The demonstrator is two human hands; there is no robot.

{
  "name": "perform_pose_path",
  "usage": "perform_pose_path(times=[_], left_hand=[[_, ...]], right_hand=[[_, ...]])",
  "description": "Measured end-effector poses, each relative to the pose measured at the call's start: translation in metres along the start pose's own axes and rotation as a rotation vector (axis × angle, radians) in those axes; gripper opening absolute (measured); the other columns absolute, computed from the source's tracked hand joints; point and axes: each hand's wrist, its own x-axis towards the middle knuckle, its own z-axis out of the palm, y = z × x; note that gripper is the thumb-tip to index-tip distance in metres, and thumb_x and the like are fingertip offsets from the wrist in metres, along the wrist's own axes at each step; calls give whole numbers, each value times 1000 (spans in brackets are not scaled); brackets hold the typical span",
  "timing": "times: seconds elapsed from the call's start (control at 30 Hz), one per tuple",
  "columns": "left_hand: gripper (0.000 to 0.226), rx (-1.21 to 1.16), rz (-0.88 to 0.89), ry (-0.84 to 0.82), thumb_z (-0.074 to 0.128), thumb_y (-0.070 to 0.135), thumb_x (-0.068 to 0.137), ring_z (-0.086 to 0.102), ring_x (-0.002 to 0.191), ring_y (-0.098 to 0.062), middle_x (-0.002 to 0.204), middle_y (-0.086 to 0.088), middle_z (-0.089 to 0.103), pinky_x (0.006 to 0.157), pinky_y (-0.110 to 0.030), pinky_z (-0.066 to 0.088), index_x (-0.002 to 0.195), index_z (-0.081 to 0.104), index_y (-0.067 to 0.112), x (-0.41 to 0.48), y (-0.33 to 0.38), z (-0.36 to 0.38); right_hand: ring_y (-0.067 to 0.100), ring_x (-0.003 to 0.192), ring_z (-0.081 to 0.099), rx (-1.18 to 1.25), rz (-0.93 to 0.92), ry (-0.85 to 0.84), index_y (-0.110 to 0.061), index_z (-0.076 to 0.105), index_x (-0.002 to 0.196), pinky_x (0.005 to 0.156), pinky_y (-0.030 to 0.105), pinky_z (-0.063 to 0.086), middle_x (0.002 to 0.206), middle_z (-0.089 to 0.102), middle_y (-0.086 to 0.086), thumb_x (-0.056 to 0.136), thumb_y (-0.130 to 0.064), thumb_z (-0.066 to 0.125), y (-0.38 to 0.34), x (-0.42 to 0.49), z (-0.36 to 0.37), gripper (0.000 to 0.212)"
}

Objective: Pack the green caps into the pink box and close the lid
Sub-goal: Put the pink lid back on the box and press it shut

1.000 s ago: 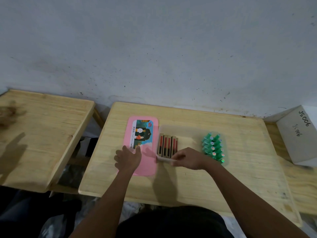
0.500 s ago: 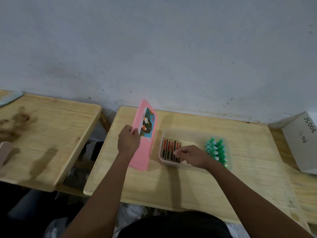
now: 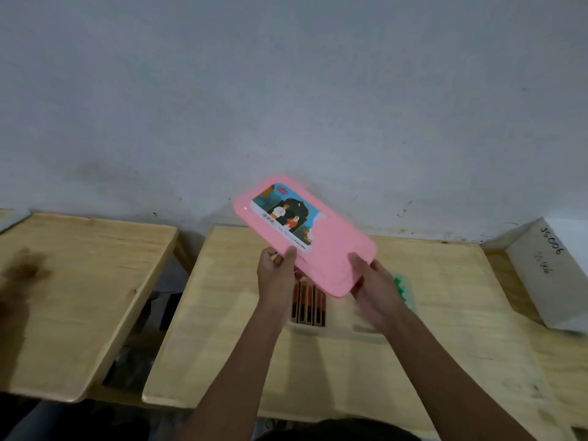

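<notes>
From where I watch, I count two wooden tables: on the far left a side table (image 3: 79, 297) with a dark blurred smudge on it, and next to it the work table (image 3: 461, 329). My left hand (image 3: 276, 275) pinches the near-left edge of the one pink lid (image 3: 331, 249), thumb on top over the picture label (image 3: 286, 214), other fingers hidden beneath. The lid is held in the air above the work table, tilted, its long axis running from far-left down to near-right, label face toward me. Below it sits one clear box (image 3: 318, 327), in which I count about four reddish-brown sticks (image 3: 308, 303) lying side by side, long axes pointing away from me. My right hand (image 3: 374, 286) grips the lid's near-right corner, thumb on top. Just right of that hand a blurred patch of green caps (image 3: 401, 289) shows; I cannot count them. On the far right rests one white box (image 3: 553, 275) marked with handwriting.
</notes>
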Motion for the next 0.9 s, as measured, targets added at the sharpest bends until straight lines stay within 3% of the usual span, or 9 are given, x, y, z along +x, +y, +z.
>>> perform_pose_path(times=[0.13, 0.27, 0.33, 0.43, 0.5, 0.6, 0.73, 0.9], left_hand=[[24, -176, -120, 58, 55, 6, 91, 67, 76, -26, 99, -18, 65, 57, -33, 58, 112, 44, 11, 3, -10, 1], [18, 112, -99, 254, 61, 27, 88, 66, 82, -25, 100, -11, 65, 64, -40, 59, 101, 58, 15, 28, -18, -20], [20, 370, -59, 256, 61, 32, 87, 65, 85, -27, 97, -11, 69, 73, -42, 56, 88, 66, 13, 31, -23, -28], [29, 722, 69, 167, 55, 30, 92, 60, 82, -27, 84, -8, 65, 67, -30, 41, 89, 65, 3, 22, -37, -33], [31, 844, 96, 172, 51, 29, 94, 58, 81, -29, 81, -8, 59, 66, -30, 37, 86, 58, 0, 15, -51, -36], [30, 878, 66, 158, 49, 25, 95, 57, 86, -32, 99, -18, 57, 66, -34, 39, 97, 49, -5, 12, -70, -36], [26, 950, 31, 105, 44, 26, 98, 55, 82, -31, 95, -16, 55, 65, -34, 37, 101, 37, 1, 8, -79, -34], [29, 999, 117, 98, 44, 35, 97, 61, 77, -35, 92, -17, 61, 61, -38, 46, 95, 37, 6, 15, -87, -34]], right_hand=[[28, 100, 68, -267, -68, 107, -7, 55, 126, 81, 41, 59, 113, 70, 13, 93, -12, 61, -24, 0, -36, 35], [28, 80, 64, -613, -136, 116, -13, 63, 118, 62, 35, 53, 94, 70, 11, 96, -25, 57, -48, -4, -72, 26], [22, 79, 64, -797, -181, 159, -14, 65, 115, 64, 30, 51, 94, 70, 7, 97, -27, 55, -51, -3, -82, 24], [25, 83, 61, -1105, -272, 217, -8, 62, 107, 65, 31, 45, 95, 65, 9, 99, -33, 49, -43, 6, -89, 29], [31, 91, 60, -1284, -288, 293, -7, 58, 108, 72, 35, 44, 101, 64, 12, 97, -47, 44, -33, 14, -93, 43], [35, 113, 52, -1544, -186, 464, -10, 50, 129, 95, 47, 43, 121, 54, 17, 95, -55, 38, -16, 21, -98, 58], [38, 120, 40, -1521, -197, 545, -7, 50, 131, 99, 49, 40, 130, 41, 19, 96, -51, 42, -3, 21, -99, 56], [38, 109, 51, -1292, -281, 499, 0, 47, 128, 91, 42, 46, 129, 36, 20, 97, -44, 45, -2, 21, -103, 54]])
